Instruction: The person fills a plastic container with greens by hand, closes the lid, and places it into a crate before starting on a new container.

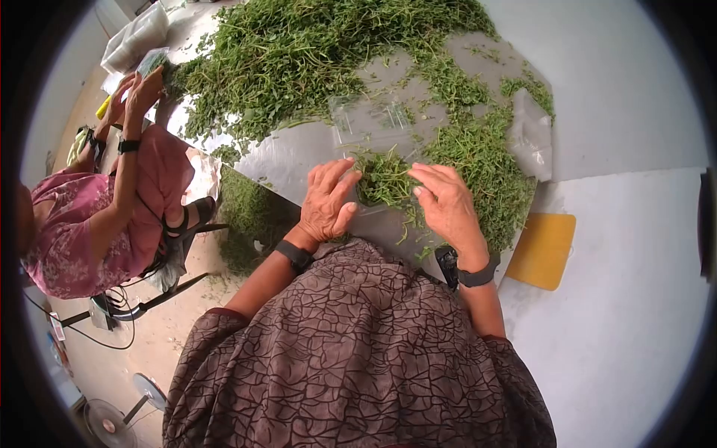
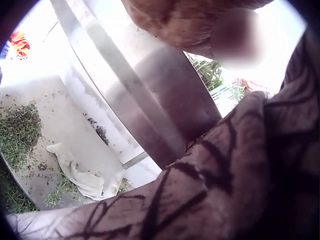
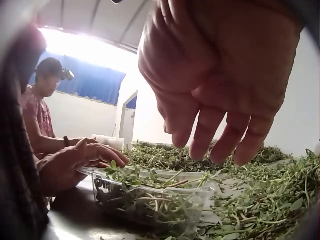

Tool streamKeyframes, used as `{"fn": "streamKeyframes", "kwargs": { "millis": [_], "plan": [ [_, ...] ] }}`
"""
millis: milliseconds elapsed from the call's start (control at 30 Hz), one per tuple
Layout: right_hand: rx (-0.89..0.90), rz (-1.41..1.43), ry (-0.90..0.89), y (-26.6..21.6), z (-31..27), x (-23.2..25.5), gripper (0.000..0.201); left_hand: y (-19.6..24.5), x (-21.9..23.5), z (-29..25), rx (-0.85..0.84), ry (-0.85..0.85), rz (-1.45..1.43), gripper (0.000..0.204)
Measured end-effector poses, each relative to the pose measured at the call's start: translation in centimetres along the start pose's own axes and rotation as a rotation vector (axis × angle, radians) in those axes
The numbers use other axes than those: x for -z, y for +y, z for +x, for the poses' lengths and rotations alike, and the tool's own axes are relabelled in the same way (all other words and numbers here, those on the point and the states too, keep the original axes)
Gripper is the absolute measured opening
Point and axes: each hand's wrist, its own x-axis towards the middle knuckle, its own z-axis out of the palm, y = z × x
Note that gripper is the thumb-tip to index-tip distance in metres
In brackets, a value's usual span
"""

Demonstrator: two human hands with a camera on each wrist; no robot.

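Note:
A clear plastic tray [image 1: 377,213] packed with green herb sprigs [image 1: 385,179] sits at the near edge of the metal table [image 1: 291,160]. My left hand [image 1: 328,200] lies flat at the tray's left side, its straight fingers touching the herbs. My right hand [image 1: 441,198] hovers at the tray's right side with its fingers extended. In the right wrist view the right hand [image 3: 220,75] hangs above the tray [image 3: 150,200] holding nothing, and the left hand [image 3: 87,152] rests on the tray's far rim. The left wrist view shows only the hand's underside [image 2: 170,20] and my patterned garment [image 2: 240,175].
A large heap of loose herbs [image 1: 299,52] covers the table behind and to the right. An empty clear tray [image 1: 370,119] lies just beyond. A yellow board [image 1: 544,250] is at the right. A person in pink [image 1: 112,209] sits on the left, hands raised. A white cloth [image 2: 80,175] lies on the floor.

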Motion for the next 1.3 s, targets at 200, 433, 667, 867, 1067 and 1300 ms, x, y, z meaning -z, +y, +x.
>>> {"fn": "streamKeyframes", "kwargs": {
  "millis": [200,433,667,867,1067,1300],
  "plan": [
    [0.141,-0.147,-0.074,0.7,-0.1,-2.5,0.027,0.2,0.2,0.2,-0.024,-0.030,0.065,0.045],
    [0.105,-0.100,-0.015,0.6,0.5,-0.9,0.021,0.2,0.1,-0.1,-0.006,-0.044,0.047,0.048],
    [-0.005,-0.050,0.124,2.0,-0.6,1.2,0.022,-0.2,-0.4,-0.4,0.105,0.057,-0.040,0.050],
    [-0.137,-0.018,0.121,3.1,-3.2,1.7,0.020,-0.2,-0.3,-0.4,0.223,0.134,-0.085,0.050],
    [-0.190,-0.033,0.136,4.1,-5.8,1.8,0.016,-0.2,-0.1,0.2,0.284,0.161,-0.101,0.048],
    [-0.231,0.001,0.119,4.3,-7.5,2.0,0.012,-0.5,0.2,0.2,0.261,0.053,-0.086,0.046]
  ]
}}
